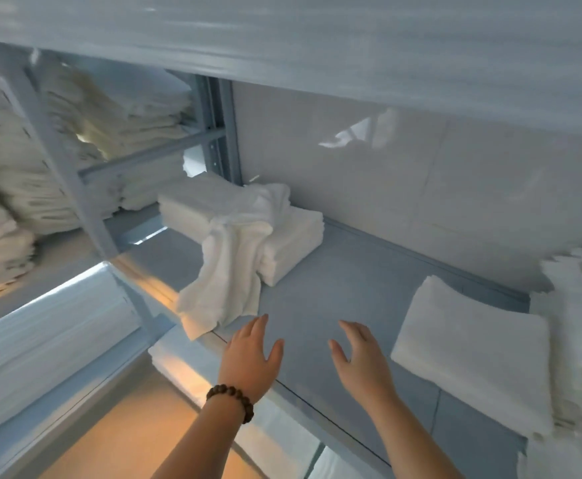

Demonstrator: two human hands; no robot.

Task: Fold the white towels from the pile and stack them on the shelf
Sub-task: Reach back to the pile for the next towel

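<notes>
Hovering above the shelf (334, 299) with left hand (250, 354) and right hand (360, 354) released, empty. Step in hand, likely: fetching next towel (227, 271) — loose, draped over a stack (293, 243) ahead-left. Next: pinch two corners, pull flat for folding.

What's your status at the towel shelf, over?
Both open, empty: left hand, right hand, above shelf. One unfolded towel draped over folded stack, untouched. Nothing between hands and towel.
</notes>
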